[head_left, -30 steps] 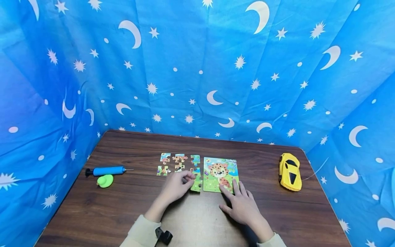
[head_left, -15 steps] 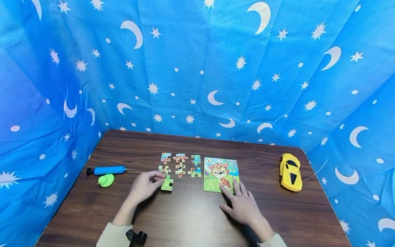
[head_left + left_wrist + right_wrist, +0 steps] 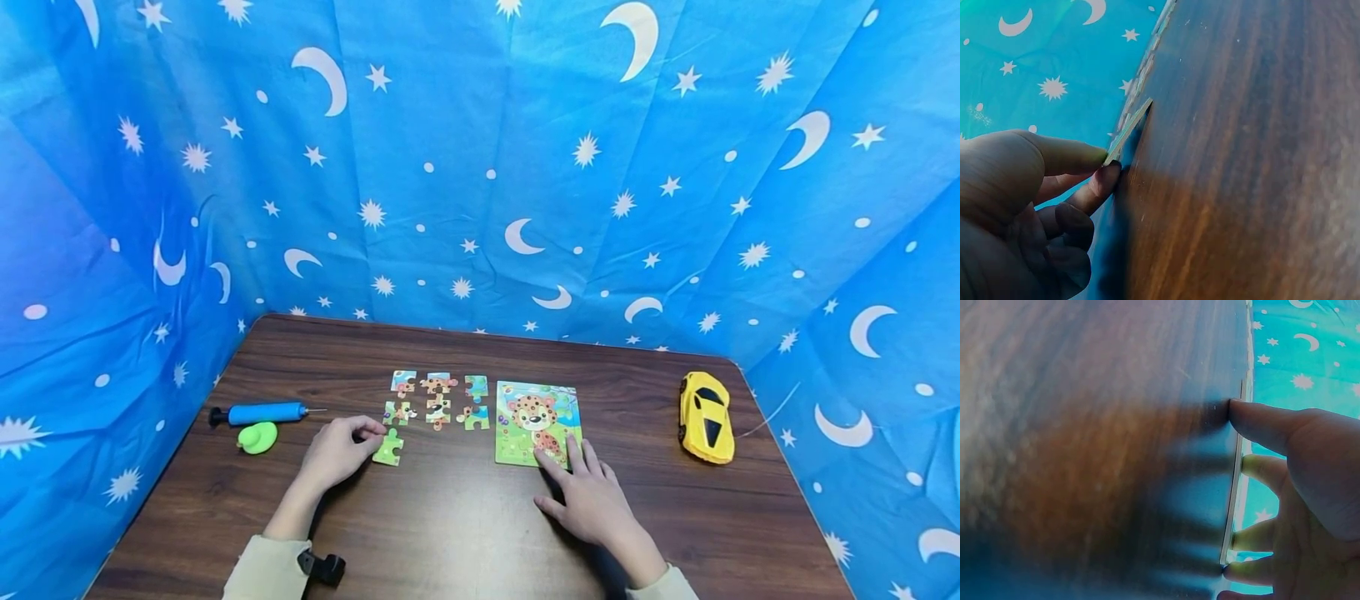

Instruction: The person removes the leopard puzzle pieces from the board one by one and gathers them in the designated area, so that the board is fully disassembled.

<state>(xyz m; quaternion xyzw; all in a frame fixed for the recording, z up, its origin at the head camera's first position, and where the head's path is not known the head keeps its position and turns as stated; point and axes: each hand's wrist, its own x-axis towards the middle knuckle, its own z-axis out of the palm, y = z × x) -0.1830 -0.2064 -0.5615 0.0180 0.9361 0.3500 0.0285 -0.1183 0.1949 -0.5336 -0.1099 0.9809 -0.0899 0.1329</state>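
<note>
A green jigsaw piece [image 3: 387, 450] is pinched by its left edge between the thumb and a finger of my left hand [image 3: 339, 450]. In the left wrist view this puzzle piece [image 3: 1130, 130] tilts, one edge down at the table. Just beyond it lie two rows of loose pieces, among them a leopard-face piece [image 3: 438, 410] and a green-blue piece [image 3: 476, 417]. My right hand [image 3: 592, 496] is spread, its fingertips resting on the lower right of the leopard picture board [image 3: 517, 425]. From the right wrist, the board shows only as a thin edge [image 3: 1233, 506].
To the left on the wooden table [image 3: 465, 533] lie a blue pump [image 3: 264, 414] with a needle tip and a green rubber duck [image 3: 257, 438]. A yellow toy car [image 3: 705, 418] stands at the right. A blue star-and-moon curtain [image 3: 450, 167] surrounds the table's back and sides.
My left hand has carried the green jigsaw piece from beside the board leftward to below the left column of pieces. The right hand has stayed on the board.
</note>
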